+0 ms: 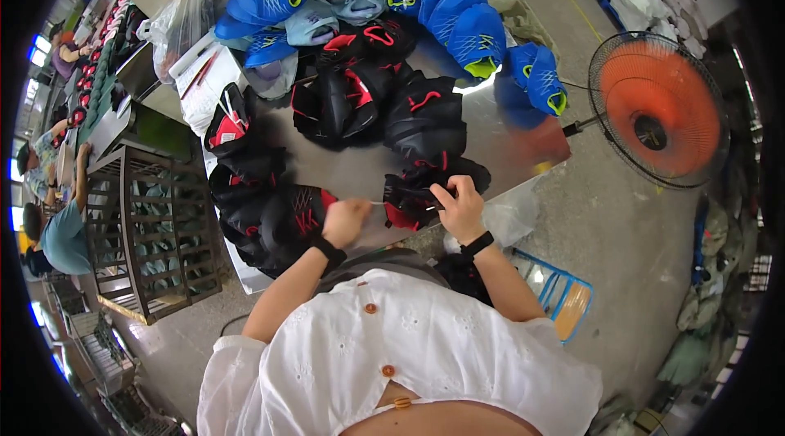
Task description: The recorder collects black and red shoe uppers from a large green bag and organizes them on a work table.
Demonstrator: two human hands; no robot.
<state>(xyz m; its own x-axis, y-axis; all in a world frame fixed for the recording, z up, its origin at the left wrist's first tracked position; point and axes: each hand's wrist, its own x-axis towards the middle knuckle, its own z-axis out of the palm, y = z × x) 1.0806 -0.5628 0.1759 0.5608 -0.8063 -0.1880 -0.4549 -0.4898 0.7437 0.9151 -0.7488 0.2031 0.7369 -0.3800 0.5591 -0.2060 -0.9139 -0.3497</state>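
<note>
My right hand (459,205) grips a black and red shoe upper (406,200) at the near edge of the metal table (499,137). My left hand (346,219) is closed in a fist just left of it, pinching a thin white lace (376,202) that runs from my fist to the upper. Both wrists wear black bands. A heap of black and red uppers (270,215) lies right beside my left hand.
More black and red uppers (384,101) fill the table's middle, blue ones with yellow trim (466,27) its far side. A dark slatted rack (151,231) stands left, an orange floor fan (658,109) right, a blue stool (556,293) by my right elbow. Other people work at far left.
</note>
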